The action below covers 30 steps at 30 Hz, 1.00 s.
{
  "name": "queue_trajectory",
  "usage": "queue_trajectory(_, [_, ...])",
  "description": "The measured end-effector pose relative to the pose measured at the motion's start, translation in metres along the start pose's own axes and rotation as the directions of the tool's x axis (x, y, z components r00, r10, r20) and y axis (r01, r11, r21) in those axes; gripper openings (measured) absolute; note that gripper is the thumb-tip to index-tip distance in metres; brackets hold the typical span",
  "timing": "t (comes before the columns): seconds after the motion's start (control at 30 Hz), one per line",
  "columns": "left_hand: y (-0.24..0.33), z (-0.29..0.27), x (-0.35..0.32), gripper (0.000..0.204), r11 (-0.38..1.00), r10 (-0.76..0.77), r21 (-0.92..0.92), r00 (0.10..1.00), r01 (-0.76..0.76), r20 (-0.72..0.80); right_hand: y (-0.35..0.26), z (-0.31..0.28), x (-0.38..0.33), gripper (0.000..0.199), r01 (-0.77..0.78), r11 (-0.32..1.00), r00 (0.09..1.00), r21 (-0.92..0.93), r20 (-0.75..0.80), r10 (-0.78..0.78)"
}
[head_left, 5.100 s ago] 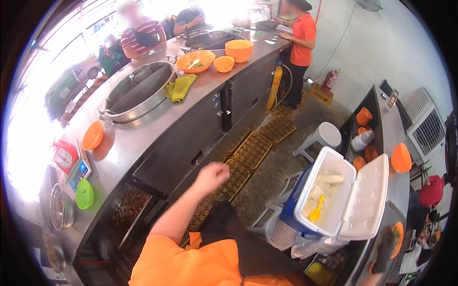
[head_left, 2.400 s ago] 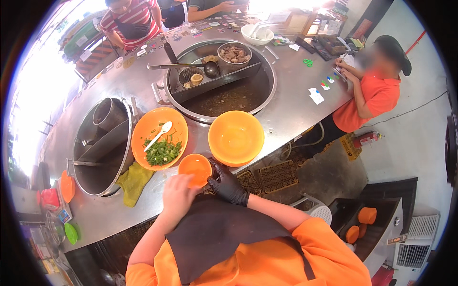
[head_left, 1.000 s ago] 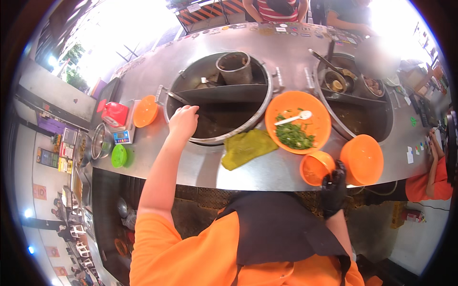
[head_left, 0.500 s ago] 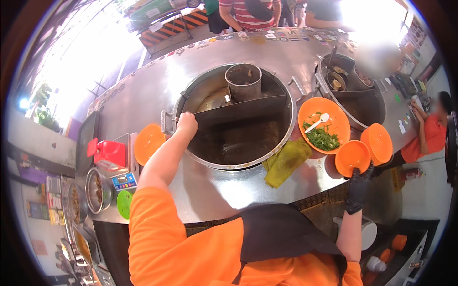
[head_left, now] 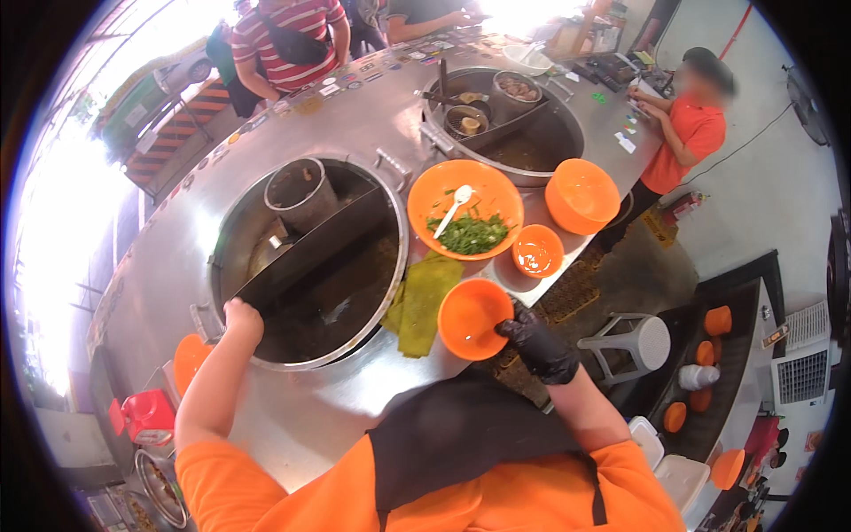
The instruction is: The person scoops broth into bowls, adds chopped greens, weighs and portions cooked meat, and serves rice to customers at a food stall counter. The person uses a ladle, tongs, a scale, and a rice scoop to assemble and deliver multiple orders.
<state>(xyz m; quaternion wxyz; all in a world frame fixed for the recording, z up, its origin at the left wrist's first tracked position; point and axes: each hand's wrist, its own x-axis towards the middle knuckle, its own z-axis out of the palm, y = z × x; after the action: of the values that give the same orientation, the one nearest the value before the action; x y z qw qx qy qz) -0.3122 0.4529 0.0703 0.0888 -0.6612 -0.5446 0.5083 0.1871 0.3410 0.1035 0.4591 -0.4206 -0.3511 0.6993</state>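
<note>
The orange bowl (head_left: pixel 472 324) is coming nearer the pot (head_left: pixel 401 244), the right hand (head_left: pixel 536 346) grasping its rim, the left hand's (head_left: pixel 243 325) grip unclear; carrying seems ongoing, needing level holding.

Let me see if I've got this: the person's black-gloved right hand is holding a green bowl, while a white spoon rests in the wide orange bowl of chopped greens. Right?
Not quite: the head view shows the black-gloved right hand holding an orange bowl, not a green one. The white spoon does rest in the wide bowl of chopped greens.
</note>
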Motion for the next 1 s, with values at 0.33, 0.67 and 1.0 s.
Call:
queue_trajectory(0.33, [0.026,-0.093,-0.017,0.014,0.061,-0.338,-0.797,0.739,-0.601,-0.583,-0.014,-0.009,0.016,0.062,-0.154,0.978,0.984,0.14,0.11,0.139])
queue_trajectory(0.67, [0.062,-0.026,0.047,0.023,0.263,-0.485,-0.961,0.849,-0.09,-0.212,-0.012,0.005,0.04,0.056,-0.305,0.947,0.939,0.1,0.195,0.282])
queue_trajectory(1.0, [0.037,-0.039,-0.059,0.024,-0.113,-0.559,-0.978,0.825,-0.176,-0.084,-0.009,0.031,0.057,0.057,-0.434,0.9,0.854,0.039,0.336,0.397])
